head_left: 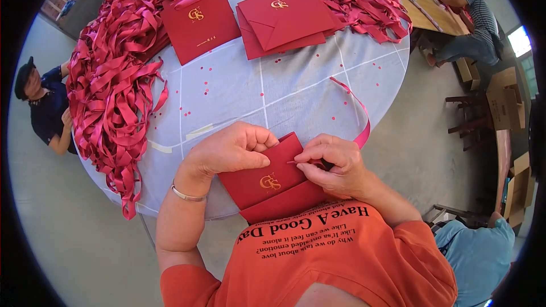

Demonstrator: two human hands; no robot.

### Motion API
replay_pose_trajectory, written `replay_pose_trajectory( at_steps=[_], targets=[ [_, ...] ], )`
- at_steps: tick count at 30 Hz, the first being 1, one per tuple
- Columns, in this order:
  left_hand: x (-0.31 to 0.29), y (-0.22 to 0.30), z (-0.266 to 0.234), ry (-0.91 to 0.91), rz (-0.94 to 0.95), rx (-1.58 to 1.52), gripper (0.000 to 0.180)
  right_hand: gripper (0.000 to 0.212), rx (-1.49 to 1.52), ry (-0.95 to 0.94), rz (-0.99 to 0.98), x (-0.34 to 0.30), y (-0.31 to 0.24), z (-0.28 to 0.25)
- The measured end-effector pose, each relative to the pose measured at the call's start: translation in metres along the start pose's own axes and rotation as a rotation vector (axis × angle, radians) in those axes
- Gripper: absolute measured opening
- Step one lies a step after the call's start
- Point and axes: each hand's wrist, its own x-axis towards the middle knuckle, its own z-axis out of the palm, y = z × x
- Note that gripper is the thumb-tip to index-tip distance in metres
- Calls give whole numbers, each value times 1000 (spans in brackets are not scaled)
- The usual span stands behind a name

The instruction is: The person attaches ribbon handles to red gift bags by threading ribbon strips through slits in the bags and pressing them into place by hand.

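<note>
A dark red paper gift bag (245,185) with a gold emblem is held tilted at the table's near edge, against my orange shirt. My left hand (230,146) grips its upper left edge, thumb on the front and fingers curled behind. At the bag's upper right, my right hand (335,162) pinches the thin tip of a red ribbon against the front panel. The rest of the ribbon (364,128) curves up from behind my right hand onto the cloth. Whether the tip passes through a hole is hidden by my fingers.
Red ribbons lie in a large heap (116,79) at left and another (364,0) at far right. Flat red bags (200,25) and a folded stack (290,20) rest on the white-covered round table (227,96). People work left and right; cardboard boxes (505,99) stand at right.
</note>
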Motion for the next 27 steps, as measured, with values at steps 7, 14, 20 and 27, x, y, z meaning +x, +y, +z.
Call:
replay_pose_trajectory(
  at_steps=[7, 14, 20, 27],
  targets=[
    [1, -7, -3, -53, 20, -68, 30, 15, -27, 71, -24, 2, 2, 5],
    [1, -11, -1, -102, 91, -115, 41, 11, -52, 94, 145, 5, -5, 3],
    [3, -11, -2, -133, 70, -167, 51, 10, -58, 139, 185, 5, -5, 5],
    [5, -12, -3, -162, 65, -195, 52, 8, -30, 175, 225, 4, -3, 5]
  ],
)
